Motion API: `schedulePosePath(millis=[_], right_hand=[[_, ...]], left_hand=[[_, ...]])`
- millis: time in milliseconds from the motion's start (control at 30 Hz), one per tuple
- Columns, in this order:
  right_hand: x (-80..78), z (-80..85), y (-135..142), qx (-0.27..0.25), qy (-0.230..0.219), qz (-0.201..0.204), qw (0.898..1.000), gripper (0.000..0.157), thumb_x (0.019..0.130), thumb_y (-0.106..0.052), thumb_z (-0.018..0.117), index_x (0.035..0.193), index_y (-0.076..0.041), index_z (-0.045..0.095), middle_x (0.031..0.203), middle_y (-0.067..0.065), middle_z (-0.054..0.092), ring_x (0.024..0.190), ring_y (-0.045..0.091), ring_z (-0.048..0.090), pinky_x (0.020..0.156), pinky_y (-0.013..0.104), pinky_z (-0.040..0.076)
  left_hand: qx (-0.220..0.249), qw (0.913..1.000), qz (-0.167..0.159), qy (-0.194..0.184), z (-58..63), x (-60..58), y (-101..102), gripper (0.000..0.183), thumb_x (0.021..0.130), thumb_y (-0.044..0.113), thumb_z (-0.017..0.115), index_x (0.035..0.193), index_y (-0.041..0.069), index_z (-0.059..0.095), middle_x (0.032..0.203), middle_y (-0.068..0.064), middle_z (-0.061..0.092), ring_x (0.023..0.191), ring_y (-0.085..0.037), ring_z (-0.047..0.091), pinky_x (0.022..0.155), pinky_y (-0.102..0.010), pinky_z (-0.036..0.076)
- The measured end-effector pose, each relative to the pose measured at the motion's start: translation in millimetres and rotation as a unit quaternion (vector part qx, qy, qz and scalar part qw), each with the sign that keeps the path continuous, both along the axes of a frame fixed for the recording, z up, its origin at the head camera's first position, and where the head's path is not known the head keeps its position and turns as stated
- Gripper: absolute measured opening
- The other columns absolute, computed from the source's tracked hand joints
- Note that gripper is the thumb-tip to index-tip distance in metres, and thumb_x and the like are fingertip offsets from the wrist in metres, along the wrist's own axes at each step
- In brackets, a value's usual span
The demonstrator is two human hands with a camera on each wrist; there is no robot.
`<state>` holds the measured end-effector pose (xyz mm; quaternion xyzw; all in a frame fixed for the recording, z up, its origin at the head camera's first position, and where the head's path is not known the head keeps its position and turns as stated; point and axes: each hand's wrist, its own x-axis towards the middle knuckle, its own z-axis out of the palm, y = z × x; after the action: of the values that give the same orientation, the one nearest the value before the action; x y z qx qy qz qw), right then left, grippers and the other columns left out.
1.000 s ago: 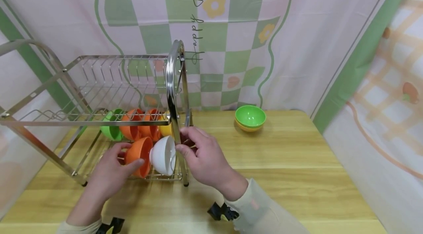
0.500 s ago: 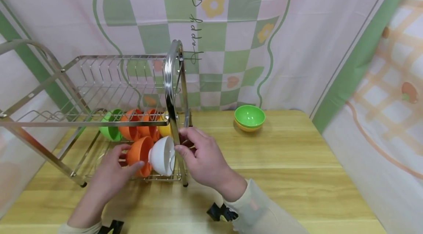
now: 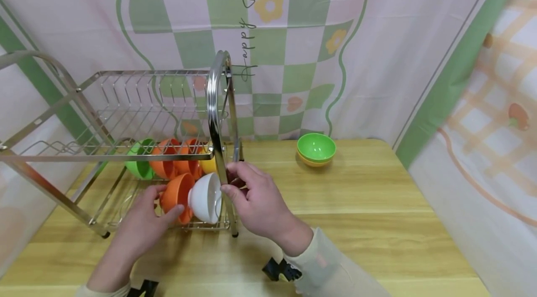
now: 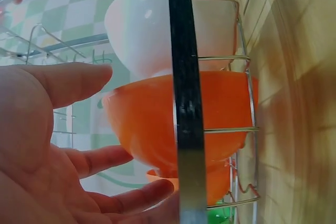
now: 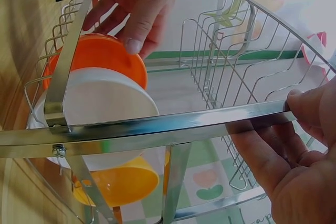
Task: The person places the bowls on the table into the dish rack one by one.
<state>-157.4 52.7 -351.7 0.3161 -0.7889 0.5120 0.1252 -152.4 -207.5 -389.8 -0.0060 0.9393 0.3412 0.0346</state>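
Observation:
On the lower shelf of a metal dish rack (image 3: pixel 105 158), an orange bowl (image 3: pixel 174 196) stands on its side at the front. My left hand (image 3: pixel 140 220) holds this bowl, thumb at the rim and fingers behind its base, as the left wrist view (image 4: pixel 142 114) also shows. Just right of it a white bowl (image 3: pixel 203 199) stands on edge, close against the orange one. My right hand (image 3: pixel 265 201) grips the rack's right front post (image 5: pixel 178 129) between thumb and fingers. Its fingertips are partly hidden behind the post in the head view.
Behind, on the same shelf, a row holds a green bowl (image 3: pixel 136 164), two orange bowls and a yellow bowl (image 3: pixel 208 165). A green bowl (image 3: pixel 316 148) nested in a yellow one stands at the table's back right. A printed curtain (image 3: pixel 268 78) hangs behind.
Very little differs. The head view has shifted slightly; my left hand stays at the orange bowl and my right hand stays on the rack's post.

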Motion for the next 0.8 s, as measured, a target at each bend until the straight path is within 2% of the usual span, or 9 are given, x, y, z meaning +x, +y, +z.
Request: schedulePosePath(millis=[133, 333, 500, 667, 800], right_hand=[[-0.2, -0.6, 0.3, 0.000, -0.006, 0.001, 1.000, 0.016, 0.099, -0.011, 0.063, 0.114, -0.007, 0.061, 0.096, -0.003, 0.060, 0.087, 0.014, 0.059, 0.070, 0.025, 0.057], [0.0, -1.1, 0.3, -0.002, -0.010, 0.002, 1.000, 0.017, 0.099, -0.010, 0.063, 0.115, -0.007, 0.061, 0.097, -0.002, 0.061, 0.088, 0.015, 0.060, 0.071, 0.025, 0.057], [-0.1, -3.4, 0.2, -0.011, -0.014, 0.004, 1.000, 0.019, 0.098, -0.009, 0.064, 0.117, -0.007, 0.061, 0.097, -0.001, 0.061, 0.088, 0.015, 0.061, 0.071, 0.025, 0.057], [1.4, -5.1, 2.3, -0.004, -0.026, 0.000, 1.000, 0.024, 0.098, -0.010, 0.064, 0.122, -0.006, 0.061, 0.101, -0.001, 0.062, 0.091, 0.013, 0.061, 0.074, 0.025, 0.057], [2.8, -9.0, 10.3, 0.032, -0.036, -0.006, 0.999, 0.028, 0.098, -0.010, 0.064, 0.125, -0.005, 0.062, 0.106, -0.001, 0.064, 0.095, 0.012, 0.062, 0.078, 0.026, 0.056]], left_hand=[[-0.032, 0.9994, -0.009, 0.011, 2.9, 2.8, 1.9, 0.088, 0.092, 0.060, 0.062, 0.147, -0.003, 0.036, 0.140, -0.031, 0.041, 0.122, -0.052, 0.045, 0.089, -0.070, 0.043], [-0.060, 0.9981, -0.013, -0.001, 7.1, 6.2, 3.5, 0.093, 0.092, 0.065, 0.057, 0.151, -0.003, 0.032, 0.144, -0.036, 0.034, 0.122, -0.058, 0.042, 0.089, -0.074, 0.041], [-0.071, 0.9974, -0.011, -0.001, 12.2, 10.2, 3.4, 0.101, 0.091, 0.072, 0.050, 0.156, 0.001, 0.020, 0.150, -0.038, 0.023, 0.127, -0.062, 0.033, 0.090, -0.078, 0.034], [-0.053, 0.9976, -0.014, 0.042, 18.7, 15.6, 7.1, 0.099, 0.091, 0.073, 0.047, 0.157, 0.005, 0.020, 0.153, -0.034, 0.022, 0.130, -0.060, 0.030, 0.092, -0.079, 0.032], [-0.015, 0.9940, -0.042, 0.099, 24.3, 20.8, 12.7, 0.079, 0.097, 0.058, 0.055, 0.154, 0.007, 0.033, 0.150, -0.026, 0.036, 0.126, -0.051, 0.042, 0.092, -0.073, 0.039]])
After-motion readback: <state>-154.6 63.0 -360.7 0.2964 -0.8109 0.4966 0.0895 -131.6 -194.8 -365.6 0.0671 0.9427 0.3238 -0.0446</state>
